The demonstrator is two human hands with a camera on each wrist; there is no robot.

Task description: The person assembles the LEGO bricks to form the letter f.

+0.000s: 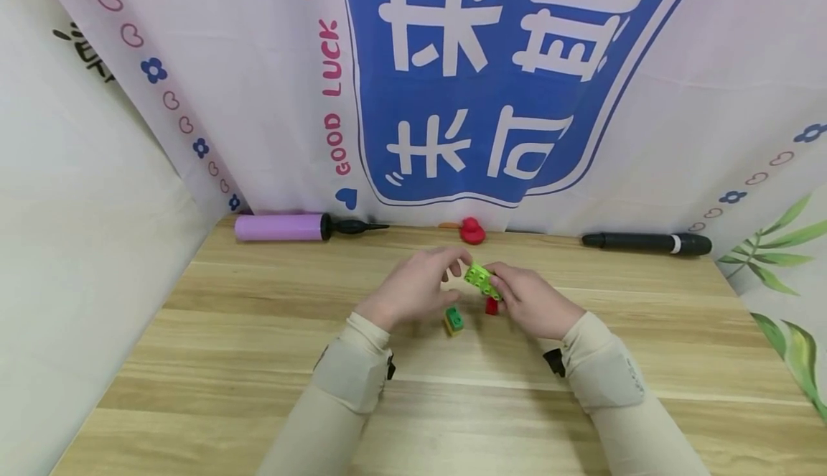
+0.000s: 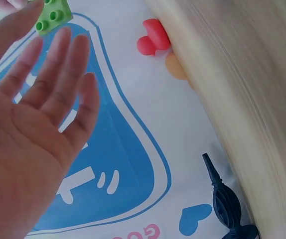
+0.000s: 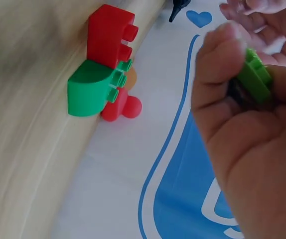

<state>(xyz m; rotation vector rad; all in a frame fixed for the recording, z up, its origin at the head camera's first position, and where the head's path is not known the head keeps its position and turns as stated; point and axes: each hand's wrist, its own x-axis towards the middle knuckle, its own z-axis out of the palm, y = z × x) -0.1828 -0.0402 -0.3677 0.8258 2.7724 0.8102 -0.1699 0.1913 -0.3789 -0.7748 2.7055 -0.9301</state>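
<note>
My right hand [image 1: 538,304] pinches a lime-green toy brick [image 1: 481,280] between thumb and fingers, its studs facing up and toward the left hand. Beside the brick's left end, my left hand [image 1: 416,286] is held with loosely bent fingers, holding nothing; its palm shows in the left wrist view. On the table below lies a small green-and-yellow brick stack [image 1: 454,321]. A red brick [image 1: 492,306] sits under the lime-green one, partly covered. In the right wrist view, that red brick stands against a green brick with a rounded side [image 3: 88,89], which the right hand hides from the head view.
Along the table's back edge lie a purple hand pump [image 1: 281,227] with a black nozzle, a red rubber duck [image 1: 472,231] and a black stick-shaped object [image 1: 646,243] with a white ring. A printed cloth [image 1: 258,103] hangs right behind the wooden table [image 1: 258,361].
</note>
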